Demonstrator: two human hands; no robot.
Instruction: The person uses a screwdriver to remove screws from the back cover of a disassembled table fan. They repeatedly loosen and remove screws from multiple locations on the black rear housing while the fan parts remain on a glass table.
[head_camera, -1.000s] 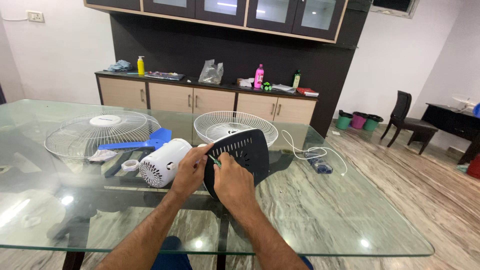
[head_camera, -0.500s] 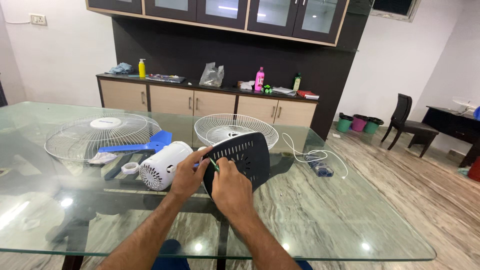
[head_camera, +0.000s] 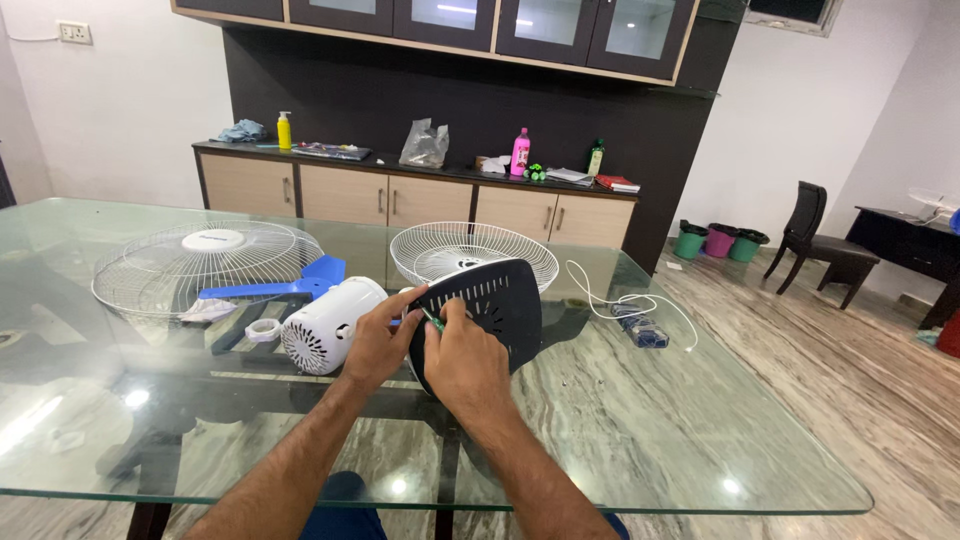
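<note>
Resting on glass worktop, near middle: dark vented fan base, tilted up. Left hand bracing its left edge beside white motor housing, steadying it. Right hand pinching small green tool against base, fingers clamped together. Wire guards lying beyond.

Black plastic fan base cover, rounded-triangular with rows of vent slots, stands tilted on edge on the glass table, centre of frame. Thin green-handled tool lies against its left edge. White cylindrical fan motor housing lies on its side just left, vented end toward camera.
</note>
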